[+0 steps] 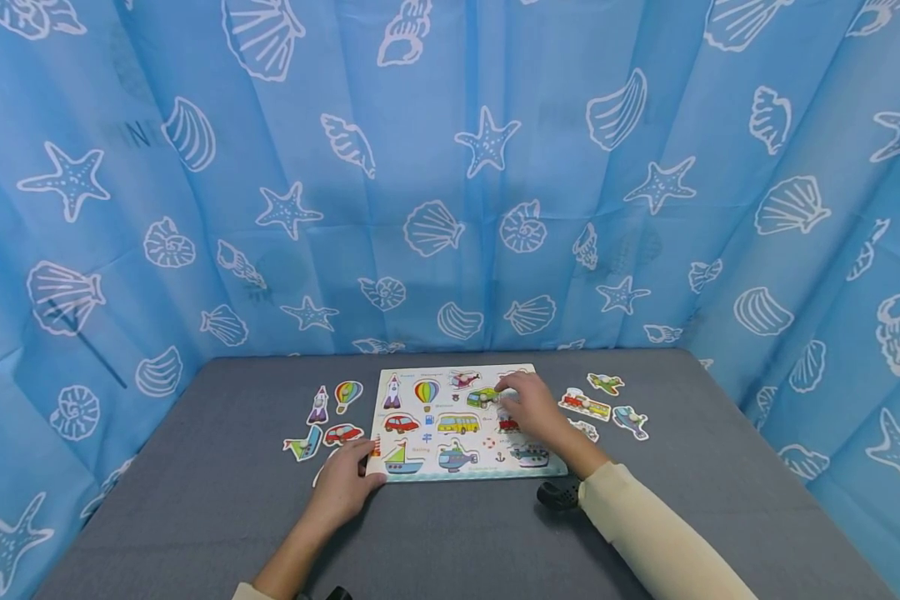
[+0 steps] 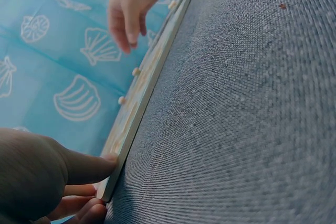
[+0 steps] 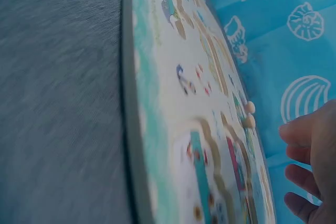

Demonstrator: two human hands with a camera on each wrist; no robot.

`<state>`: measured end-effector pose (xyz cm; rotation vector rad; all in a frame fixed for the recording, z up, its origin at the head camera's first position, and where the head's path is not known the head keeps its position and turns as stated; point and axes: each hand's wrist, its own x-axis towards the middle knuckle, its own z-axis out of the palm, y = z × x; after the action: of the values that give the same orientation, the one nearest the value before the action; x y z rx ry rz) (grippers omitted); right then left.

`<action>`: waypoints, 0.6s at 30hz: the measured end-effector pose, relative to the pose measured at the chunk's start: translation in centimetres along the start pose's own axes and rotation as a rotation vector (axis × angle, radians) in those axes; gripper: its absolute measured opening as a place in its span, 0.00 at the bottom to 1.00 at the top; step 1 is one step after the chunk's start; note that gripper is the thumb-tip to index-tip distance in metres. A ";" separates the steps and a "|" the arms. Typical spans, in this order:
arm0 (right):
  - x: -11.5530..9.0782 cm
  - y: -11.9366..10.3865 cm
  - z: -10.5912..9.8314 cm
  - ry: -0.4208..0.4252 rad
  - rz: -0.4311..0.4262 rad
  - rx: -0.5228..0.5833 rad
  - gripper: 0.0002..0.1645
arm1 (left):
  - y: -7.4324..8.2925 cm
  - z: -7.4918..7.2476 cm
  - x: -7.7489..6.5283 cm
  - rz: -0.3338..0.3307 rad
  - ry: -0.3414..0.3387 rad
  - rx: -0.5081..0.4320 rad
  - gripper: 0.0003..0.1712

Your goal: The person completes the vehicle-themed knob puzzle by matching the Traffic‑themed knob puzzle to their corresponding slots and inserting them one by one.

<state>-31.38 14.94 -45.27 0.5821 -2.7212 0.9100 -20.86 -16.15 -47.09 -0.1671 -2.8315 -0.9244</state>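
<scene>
Puzzle board (image 1: 487, 456) lies on table (image 1: 450, 542) betw. loose pcs (image 1: 586, 405), your L grip (image 1: 345, 482) pinching its near-L corner, R grip (image 1: 532, 406) loosely spread, apparently empty, by green truck pc (image 1: 483, 398); prob. placing step, next move likely needs fit check.

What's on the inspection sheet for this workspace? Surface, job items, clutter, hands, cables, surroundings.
Surface: grey table, woven-looking texture.
Job items: puzzle board on the table, loose pieces to both sides.
Clutter: small reddish speck on the table.
Hands: left hand holds the board's near left corner; right hand is over its right half, nothing visible in its fingers.
Cables: nothing seen.
Surroundings: blue curtain with white shells and starfish.
</scene>
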 end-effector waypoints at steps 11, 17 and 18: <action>-3.7 2.2 -2.0 0.082 -0.034 -0.065 0.07 | 0.0 0.0 0.0 -0.002 -0.001 0.004 0.29; -5.0 3.5 -2.4 0.123 -0.045 -0.095 0.07 | 0.0 0.0 0.2 -0.001 -0.012 0.005 0.29; -5.2 3.7 -2.4 0.125 -0.046 -0.096 0.07 | 0.0 -0.1 0.2 0.000 -0.013 0.005 0.29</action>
<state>-28.11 20.69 -46.96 0.5467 -2.6118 0.7732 -21.04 -16.21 -47.05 -0.1728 -2.8458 -0.9202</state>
